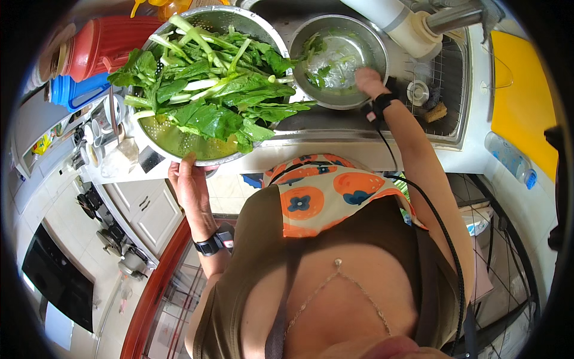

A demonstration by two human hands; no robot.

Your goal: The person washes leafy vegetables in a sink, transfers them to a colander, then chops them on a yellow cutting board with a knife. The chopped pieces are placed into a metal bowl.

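My left hand (190, 186) grips the near rim of a perforated metal colander (197, 146), thumb on the upper edge. Leafy greens (202, 114) with pale stems are heaped in it, some drooping over the rim. To its right, a steel bowl (385, 49) sits in the sink, holding water with loose bits of green leaf (319, 76) in it. My right hand (370, 83) is at the right side of this bowl, partly over its rim; its fingers are blurred, and whether they hold anything is unclear.
A faucet (410, 27) with a white attachment reaches over the sink (464, 89). A wire rack, drain strainer (418, 93) and sponge (436, 112) lie right of the bowl. A yellow board (520, 98) and plastic bottle (511, 159) are further right; a red thermos (112, 47) and blue container (76, 92) stand left.
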